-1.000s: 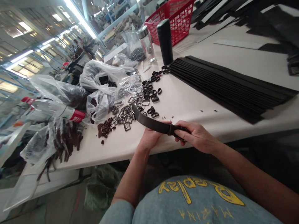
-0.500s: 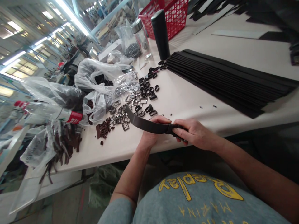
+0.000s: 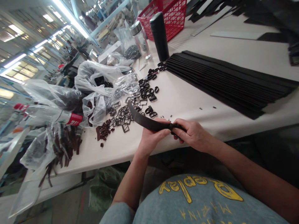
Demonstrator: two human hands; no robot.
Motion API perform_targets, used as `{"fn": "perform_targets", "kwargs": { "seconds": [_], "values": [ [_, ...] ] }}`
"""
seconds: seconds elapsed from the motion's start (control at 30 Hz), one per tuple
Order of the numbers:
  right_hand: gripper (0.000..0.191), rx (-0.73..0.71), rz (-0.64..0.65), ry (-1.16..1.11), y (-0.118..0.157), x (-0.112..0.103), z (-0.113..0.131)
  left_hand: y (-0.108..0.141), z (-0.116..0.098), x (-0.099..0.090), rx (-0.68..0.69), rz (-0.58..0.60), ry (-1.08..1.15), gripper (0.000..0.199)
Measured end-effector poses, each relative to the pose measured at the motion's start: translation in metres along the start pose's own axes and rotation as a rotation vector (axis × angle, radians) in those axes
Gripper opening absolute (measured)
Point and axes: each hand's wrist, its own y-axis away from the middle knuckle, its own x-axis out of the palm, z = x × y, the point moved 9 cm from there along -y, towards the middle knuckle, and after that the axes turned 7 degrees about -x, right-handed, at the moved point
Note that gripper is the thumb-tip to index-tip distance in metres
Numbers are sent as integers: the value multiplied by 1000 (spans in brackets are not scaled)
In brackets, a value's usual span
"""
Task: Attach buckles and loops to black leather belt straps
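Note:
A dark leather belt strap (image 3: 144,120) is held up above the near edge of the table, its free end curving away to the left. My left hand (image 3: 153,138) is closed around the strap, the thumb lying along its near side. At the strap's other end, my right hand (image 3: 193,134) pinches a narrow dark part, close against the left fingertips. What exactly sits between the two hands is partly hidden by fingers. Beyond the strap lie a heap of metal buckles (image 3: 123,116) and several black belt loops (image 3: 146,87).
A fanned stack of black straps (image 3: 224,77) lies to the right. Brown loops (image 3: 104,130), plastic bags (image 3: 93,74) and a plastic bottle (image 3: 51,114) are on the left. A black flask (image 3: 160,37), a glass bottle (image 3: 142,42) and a red basket (image 3: 174,18) stand at the back.
My left thumb has come over onto the near side of the strap, close to the right hand. The strap has tilted slightly; both hands stay in nearly the same place.

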Motion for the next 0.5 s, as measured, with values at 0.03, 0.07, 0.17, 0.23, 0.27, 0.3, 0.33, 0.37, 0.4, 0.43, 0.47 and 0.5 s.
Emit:
{"fn": "perform_targets", "kwargs": {
  "seconds": [0.03,0.07,0.17,0.23,0.27,0.3,0.33,0.37,0.4,0.43,0.47,0.5],
  "values": [
    [20,-18,5,-19,0,0,0,-1,0,0,5,-25,0,27],
    [21,-30,13,-43,0,0,-1,-2,1,2,-4,-39,6,24],
    [29,-43,72,-138,5,2,-1,-1,0,9,-36,-25,-6,23],
    [45,-42,128,-202,11,5,-2,1,-1,13,-41,-17,-43,21],
    [53,-44,137,-224,14,6,-2,3,0,13,-45,-29,-57,20],
    [60,-54,133,-238,16,6,-4,4,2,14,-49,-51,-62,21],
    [64,-67,129,-251,18,6,-5,5,4,14,-42,-84,-44,22],
    [66,-81,120,-271,19,7,-7,6,8,17,-58,-92,-16,24],
    [69,-95,111,-292,21,7,-8,6,14,22,-86,-86,10,27],
    [71,-109,97,-303,23,6,-8,6,20,29,-121,-73,34,31],
    [71,-115,78,-302,25,4,-8,6,25,35,-155,-56,49,35],
    [70,-119,59,-282,27,1,-6,6,28,42,-178,-41,52,37]
  ]
}}
